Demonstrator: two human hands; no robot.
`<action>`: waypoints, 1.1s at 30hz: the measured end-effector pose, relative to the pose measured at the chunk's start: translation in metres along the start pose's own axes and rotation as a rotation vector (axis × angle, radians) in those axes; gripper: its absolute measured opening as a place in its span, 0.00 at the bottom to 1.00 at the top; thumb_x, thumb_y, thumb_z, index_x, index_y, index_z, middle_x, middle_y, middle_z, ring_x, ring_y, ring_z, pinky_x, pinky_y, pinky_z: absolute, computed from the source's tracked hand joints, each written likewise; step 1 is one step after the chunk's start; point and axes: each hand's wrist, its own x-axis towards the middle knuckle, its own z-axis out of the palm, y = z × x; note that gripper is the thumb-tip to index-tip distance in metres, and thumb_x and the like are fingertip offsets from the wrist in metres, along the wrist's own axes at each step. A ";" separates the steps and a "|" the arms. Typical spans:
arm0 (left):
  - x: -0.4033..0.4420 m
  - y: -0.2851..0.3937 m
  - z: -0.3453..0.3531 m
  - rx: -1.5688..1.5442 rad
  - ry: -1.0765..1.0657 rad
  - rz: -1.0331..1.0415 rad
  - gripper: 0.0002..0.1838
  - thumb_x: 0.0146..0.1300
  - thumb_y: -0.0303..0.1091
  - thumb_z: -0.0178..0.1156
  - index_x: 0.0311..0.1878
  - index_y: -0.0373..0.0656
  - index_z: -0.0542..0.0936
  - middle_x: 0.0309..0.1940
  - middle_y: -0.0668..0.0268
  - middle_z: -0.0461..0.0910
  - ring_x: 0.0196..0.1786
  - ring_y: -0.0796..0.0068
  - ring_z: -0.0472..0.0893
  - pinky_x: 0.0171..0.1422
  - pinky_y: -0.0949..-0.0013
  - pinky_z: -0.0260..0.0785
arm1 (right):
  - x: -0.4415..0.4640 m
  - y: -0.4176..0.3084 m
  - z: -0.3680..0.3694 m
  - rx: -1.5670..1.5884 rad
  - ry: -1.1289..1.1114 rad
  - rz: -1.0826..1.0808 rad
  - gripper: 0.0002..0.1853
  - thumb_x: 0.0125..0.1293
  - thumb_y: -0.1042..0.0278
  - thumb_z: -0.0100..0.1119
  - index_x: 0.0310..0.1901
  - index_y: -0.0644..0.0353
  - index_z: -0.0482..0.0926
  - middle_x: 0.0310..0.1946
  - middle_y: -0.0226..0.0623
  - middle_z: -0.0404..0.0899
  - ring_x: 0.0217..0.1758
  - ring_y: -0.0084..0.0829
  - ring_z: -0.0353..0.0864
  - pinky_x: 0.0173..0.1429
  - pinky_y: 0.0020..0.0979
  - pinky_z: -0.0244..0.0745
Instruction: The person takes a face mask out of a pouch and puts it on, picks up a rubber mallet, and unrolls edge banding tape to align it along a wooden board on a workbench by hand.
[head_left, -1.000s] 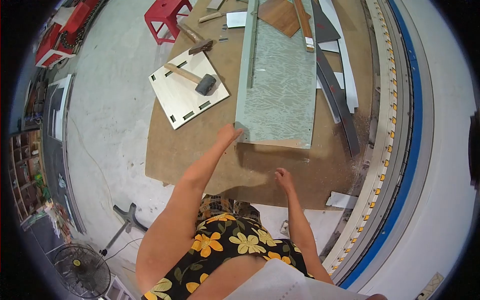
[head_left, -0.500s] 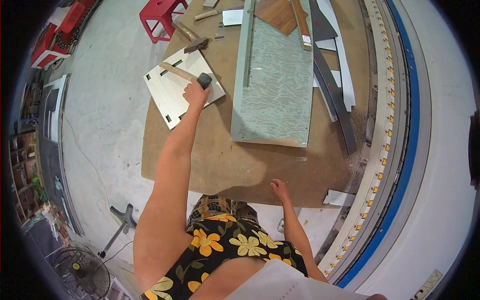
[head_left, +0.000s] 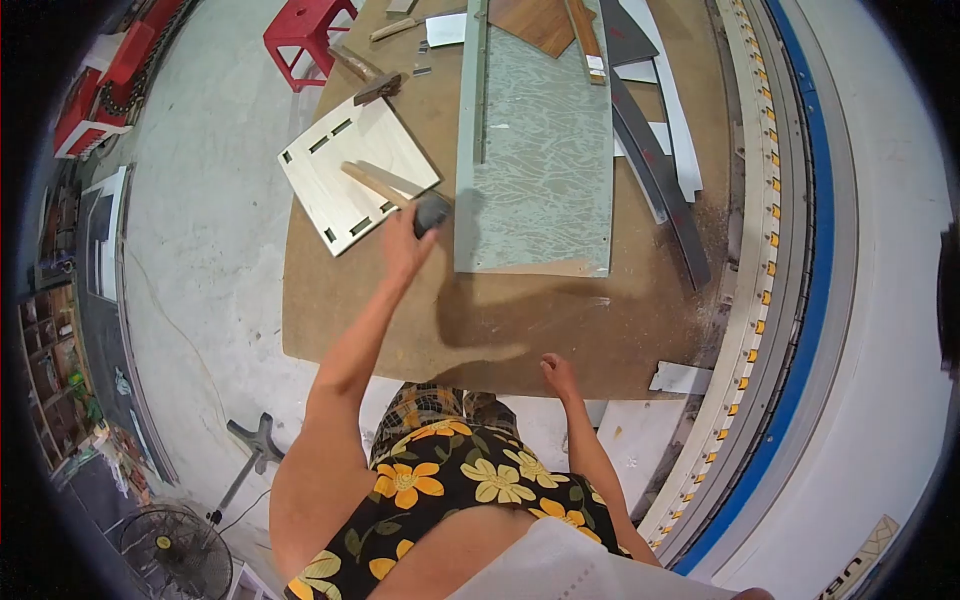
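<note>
My left hand is closed around a rubber mallet, gripping it close to its black head. The mallet's wooden handle points up and left over a pale square board with dark slots along two edges. That board lies flat on the brown work table. My right hand is at the table's near edge with its fingers curled in, and nothing shows in it.
A hammer lies at the pale board's far corner. The long green patterned panel bears brown wood pieces. Dark curved strips lie to its right, beside a long machine rail. A red stool stands behind.
My left hand has drawn the mallet toward me and slightly right, from over the pale board to its near right edge. My right hand has barely moved. The view has shifted slightly.
</note>
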 end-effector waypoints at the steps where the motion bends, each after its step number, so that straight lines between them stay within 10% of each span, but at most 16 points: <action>1: -0.017 0.016 -0.004 -0.061 -0.042 -0.038 0.31 0.45 0.41 0.67 0.54 0.43 0.72 0.39 0.51 0.74 0.43 0.51 0.74 0.47 0.55 0.68 | 0.001 -0.006 0.002 0.003 0.001 -0.020 0.17 0.58 0.66 0.57 0.48 0.64 0.76 0.41 0.47 0.80 0.43 0.40 0.81 0.48 0.34 0.74; 7: -0.095 0.102 -0.032 -0.618 -0.297 -0.095 0.29 0.48 0.41 0.67 0.53 0.38 0.73 0.43 0.56 0.78 0.42 0.62 0.78 0.48 0.66 0.69 | -0.007 -0.102 -0.012 0.010 0.091 -0.200 0.32 0.52 0.67 0.65 0.60 0.60 0.64 0.57 0.52 0.66 0.58 0.48 0.69 0.60 0.40 0.65; 10: -0.116 0.128 -0.035 -1.010 -0.493 -0.238 0.25 0.55 0.40 0.62 0.54 0.37 0.73 0.41 0.62 0.79 0.39 0.72 0.78 0.45 0.72 0.69 | -0.019 -0.147 -0.018 -0.067 0.473 -0.543 0.39 0.48 0.69 0.68 0.63 0.59 0.60 0.59 0.53 0.63 0.58 0.50 0.67 0.62 0.43 0.61; 16: -0.137 0.127 -0.036 -1.473 -0.809 -0.664 0.24 0.65 0.52 0.50 0.50 0.40 0.74 0.38 0.63 0.80 0.35 0.79 0.78 0.35 0.75 0.70 | -0.025 -0.143 -0.024 -0.084 0.485 -0.621 0.25 0.45 0.70 0.67 0.49 0.62 0.73 0.45 0.43 0.76 0.50 0.46 0.74 0.58 0.43 0.64; 22: -0.171 0.110 -0.037 -1.465 -0.853 -0.763 0.27 0.65 0.58 0.45 0.48 0.41 0.73 0.34 0.61 0.81 0.28 0.76 0.77 0.31 0.75 0.68 | -0.060 -0.118 -0.016 -0.023 0.363 -0.552 0.12 0.55 0.63 0.61 0.37 0.59 0.74 0.25 0.48 0.76 0.30 0.51 0.77 0.33 0.41 0.71; 33: -0.266 0.135 -0.017 -1.201 -1.203 -0.848 0.35 0.61 0.70 0.37 0.45 0.46 0.75 0.34 0.60 0.82 0.29 0.76 0.77 0.36 0.74 0.65 | -0.167 -0.025 -0.027 -0.044 0.313 -0.471 0.13 0.54 0.62 0.61 0.36 0.56 0.69 0.24 0.46 0.75 0.30 0.52 0.76 0.31 0.46 0.69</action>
